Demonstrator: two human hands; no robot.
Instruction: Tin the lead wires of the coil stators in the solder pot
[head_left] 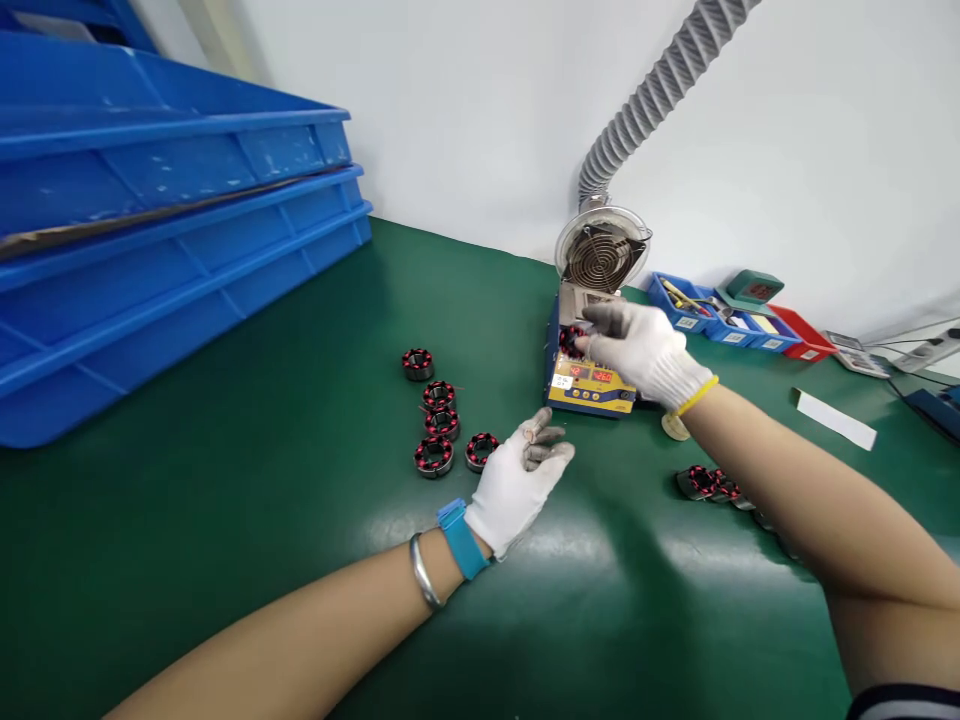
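Observation:
My right hand (637, 345), in a white glove with grey fingertips, grips a ring-shaped motor stator (571, 340) at the top of a small blue-and-yellow machine (589, 390) with red digits lit. Part of that stator is hidden by the fingers. In front of the machine, my left hand (521, 480), gloved the same way, hovers low over the table with loosely bent fingers apart and nothing in them. Just beside it lies a stator (480, 452) with red and black windings. Several more stators (433, 455) stand in an uneven line to the left.
Behind the machine is a round fan (601, 258) on a grey corrugated hose (660, 95). Stacked blue crates (187, 260) fill the left. Small blue bins (686, 315), a red bin (806, 340) and a white strip (836, 418) lie right. More stators (701, 482) sit under my right forearm.

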